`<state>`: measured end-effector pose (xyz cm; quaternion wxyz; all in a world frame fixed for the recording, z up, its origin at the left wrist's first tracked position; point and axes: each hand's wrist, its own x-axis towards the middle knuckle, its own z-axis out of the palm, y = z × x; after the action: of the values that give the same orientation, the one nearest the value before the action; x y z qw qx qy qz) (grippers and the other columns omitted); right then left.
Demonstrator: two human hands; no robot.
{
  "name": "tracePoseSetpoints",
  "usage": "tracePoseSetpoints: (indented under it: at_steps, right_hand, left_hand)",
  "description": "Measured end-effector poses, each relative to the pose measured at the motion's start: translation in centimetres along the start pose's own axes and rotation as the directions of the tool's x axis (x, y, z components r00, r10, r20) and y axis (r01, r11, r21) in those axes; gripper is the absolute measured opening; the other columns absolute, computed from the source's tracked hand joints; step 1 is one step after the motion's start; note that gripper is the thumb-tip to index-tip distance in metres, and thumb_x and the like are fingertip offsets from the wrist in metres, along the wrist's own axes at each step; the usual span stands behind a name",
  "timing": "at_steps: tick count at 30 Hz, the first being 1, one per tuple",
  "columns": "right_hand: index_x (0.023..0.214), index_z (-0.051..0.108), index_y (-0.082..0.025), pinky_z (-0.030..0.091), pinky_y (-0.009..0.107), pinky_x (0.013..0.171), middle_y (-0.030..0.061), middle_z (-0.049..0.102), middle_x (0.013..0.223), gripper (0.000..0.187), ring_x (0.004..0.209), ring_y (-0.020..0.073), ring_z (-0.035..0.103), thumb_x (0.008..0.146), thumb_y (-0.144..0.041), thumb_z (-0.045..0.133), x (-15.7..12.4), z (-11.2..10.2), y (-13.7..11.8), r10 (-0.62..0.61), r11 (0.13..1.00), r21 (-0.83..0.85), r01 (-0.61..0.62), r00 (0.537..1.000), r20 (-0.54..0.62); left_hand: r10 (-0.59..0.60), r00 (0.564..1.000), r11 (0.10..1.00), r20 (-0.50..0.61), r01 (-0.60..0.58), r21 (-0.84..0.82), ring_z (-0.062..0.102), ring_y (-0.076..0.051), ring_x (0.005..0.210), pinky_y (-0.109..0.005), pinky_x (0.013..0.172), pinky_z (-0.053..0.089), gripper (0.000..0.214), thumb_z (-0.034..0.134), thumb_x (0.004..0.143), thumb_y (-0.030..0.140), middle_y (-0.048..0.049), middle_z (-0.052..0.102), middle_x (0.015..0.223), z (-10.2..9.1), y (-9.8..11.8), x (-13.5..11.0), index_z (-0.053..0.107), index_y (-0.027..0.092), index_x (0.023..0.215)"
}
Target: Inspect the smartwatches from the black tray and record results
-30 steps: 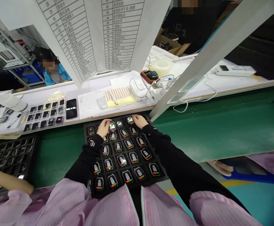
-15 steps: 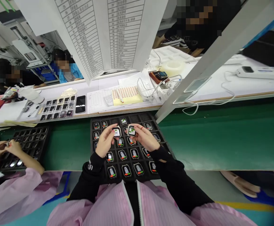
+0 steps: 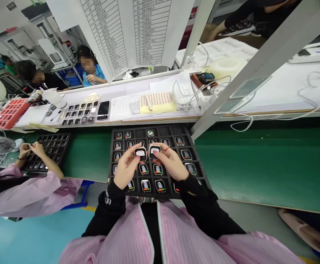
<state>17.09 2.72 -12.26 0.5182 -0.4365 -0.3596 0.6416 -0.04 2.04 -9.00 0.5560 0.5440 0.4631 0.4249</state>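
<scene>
My left hand point(image 3: 127, 167) grips a smartwatch body point(image 3: 141, 154) by its edge, its lit screen facing up. In my right hand point(image 3: 172, 161) is a second smartwatch body point(image 3: 154, 151), also lit, with my thumb lying on its screen. The two watches are held side by side, close together. Beneath them a black foam tray point(image 3: 165, 132) rests on the green bench, its square pockets holding several strapless watches. Many of these show a dark screen with a red and green bar. My hands and forearms hide some of the pockets.
At the left, another person's hands point(image 3: 33, 149) work over a second black tray point(image 3: 63, 150). On the white shelf lie a phone point(image 3: 103, 110), a clear case of small parts point(image 3: 80, 113), yellow paper with a pen point(image 3: 158, 106) and cables. A slanted white post point(image 3: 231, 86) rises beside my tray.
My view has shifted, showing more of the left side. Both watch screens now show a white panel without the earlier green patches, and my right thumb has moved onto its watch's screen.
</scene>
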Motion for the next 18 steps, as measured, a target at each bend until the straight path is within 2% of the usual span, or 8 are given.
tracePoseSetpoints:
  at_steps: [6, 11, 14, 18]
  right_hand:
    - [0.102, 0.058, -0.02, 0.037, 0.022, 0.049, 0.0016, 0.07, 0.083, 0.047, 0.057, 0.0087, 0.05, 0.071, -0.051, 0.075, -1.1, -0.4, -0.2, 0.01, 1.0, -0.023, -0.01, 1.0, -0.024]
    - [0.108, 0.061, -0.021, 0.039, 0.023, 0.05, 0.0026, 0.069, 0.093, 0.045, 0.056, 0.0078, 0.048, 0.073, -0.047, 0.073, -2.4, -1.7, -0.7, -0.017, 1.0, 0.011, 0.017, 1.0, -0.001]
    - [0.111, 0.061, -0.022, 0.04, 0.024, 0.051, 0.0023, 0.068, 0.094, 0.046, 0.054, 0.0069, 0.045, 0.074, -0.048, 0.073, -2.9, -2.3, -0.8, -0.031, 1.0, -0.006, 0.031, 1.0, -0.002]
    - [0.114, 0.06, -0.022, 0.039, 0.024, 0.051, 0.0001, 0.067, 0.083, 0.048, 0.051, 0.0068, 0.042, 0.077, -0.048, 0.073, -3.4, -2.8, -0.7, -0.056, 0.998, -0.035, 0.056, 0.998, 0.021]
  left_hand:
    - [0.017, 0.999, 0.999, -0.049, -0.019, -0.03, 0.057, -0.007, 0.063, -0.022, 0.052, 0.046, 0.038, 0.058, 0.09, 0.04, -0.0089, 0.062, 0.128, 1.1, -0.2, -0.6, 0.062, 0.023, 0.124]
    - [0.019, 1.0, 0.999, 0.003, -0.019, -0.044, 0.061, -0.009, 0.066, -0.02, 0.049, 0.043, 0.037, 0.059, 0.09, 0.036, -0.0086, 0.065, 0.122, 1.8, 0.0, -0.6, 0.063, 0.023, 0.124]
    - [0.037, 0.998, 0.997, 0.042, -0.034, -0.07, 0.062, -0.01, 0.07, -0.02, 0.054, 0.047, 0.04, 0.065, 0.086, 0.035, -0.0092, 0.062, 0.127, 2.4, 0.3, -0.7, 0.062, 0.023, 0.123]
    - [0.048, 0.998, 0.995, 0.042, -0.044, -0.092, 0.063, -0.012, 0.075, -0.024, 0.063, 0.055, 0.04, 0.071, 0.082, 0.038, -0.0094, 0.065, 0.12, 3.3, 0.5, -0.7, 0.064, 0.022, 0.118]
